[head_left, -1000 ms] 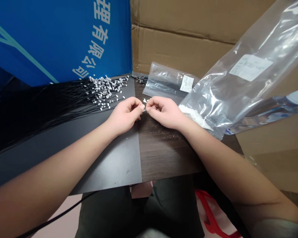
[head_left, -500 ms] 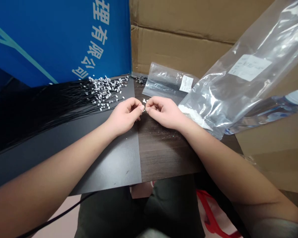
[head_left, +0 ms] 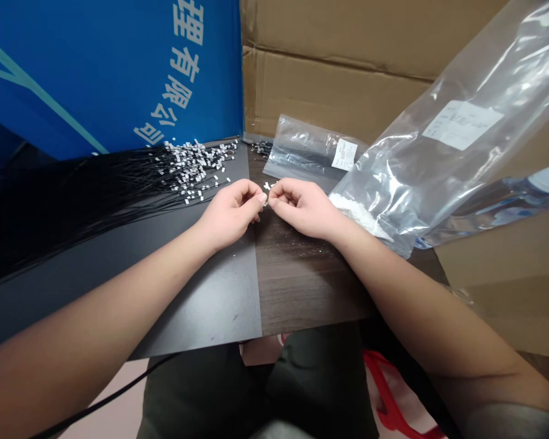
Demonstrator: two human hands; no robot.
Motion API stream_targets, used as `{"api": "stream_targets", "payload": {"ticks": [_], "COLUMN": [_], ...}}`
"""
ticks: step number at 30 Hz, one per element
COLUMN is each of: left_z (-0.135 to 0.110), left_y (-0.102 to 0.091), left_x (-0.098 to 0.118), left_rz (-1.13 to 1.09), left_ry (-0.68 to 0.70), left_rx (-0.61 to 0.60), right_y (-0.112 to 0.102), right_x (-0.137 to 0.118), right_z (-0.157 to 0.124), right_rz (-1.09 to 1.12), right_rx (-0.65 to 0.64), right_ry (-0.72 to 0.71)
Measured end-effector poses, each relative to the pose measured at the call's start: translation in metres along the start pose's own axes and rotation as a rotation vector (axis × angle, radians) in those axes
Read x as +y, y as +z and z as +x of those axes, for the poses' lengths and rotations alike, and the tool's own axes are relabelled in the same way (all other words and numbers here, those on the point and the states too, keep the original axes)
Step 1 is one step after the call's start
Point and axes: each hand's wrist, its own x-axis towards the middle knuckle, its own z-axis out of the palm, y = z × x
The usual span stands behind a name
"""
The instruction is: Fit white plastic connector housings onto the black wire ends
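Note:
My left hand (head_left: 232, 210) and my right hand (head_left: 302, 206) meet fingertip to fingertip above the seam of the tabletop. Both are closed in a pinch, thumb against forefinger. A small pale bit shows at the left fingertips, too small to name, and whatever the right fingers hold is hidden. Just behind the fingertips lie a few tiny white pieces (head_left: 267, 185). To the left spreads a large bundle of thin black wires (head_left: 96, 189), with many small white connectors (head_left: 194, 161) at their ends.
A clear bag (head_left: 439, 152) with white pieces (head_left: 359, 213) at its bottom leans on the right, beside a water bottle (head_left: 489, 210). A flat labelled bag (head_left: 302, 149) lies behind my hands. Cardboard (head_left: 348, 79) and a blue panel (head_left: 96, 67) stand at the back.
Both hands keep their pinched pose at the same place. The whole view has shifted very slightly; nothing else visibly differs.

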Motion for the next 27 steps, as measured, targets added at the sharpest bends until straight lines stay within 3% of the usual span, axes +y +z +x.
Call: {"api": "stream_targets", "payload": {"ticks": [27], "left_z": [0.0017], "left_y": [-0.0032], "left_x": [0.0001], "left_rz": [-0.009], "left_ry": [-0.010], "left_rx": [-0.034], "right_y": [-0.0011], "right_x": [0.0022], "right_z": [0.0013], "right_rz": [0.028], "right_rx": [-0.006], "right_ry": [0.007]}}
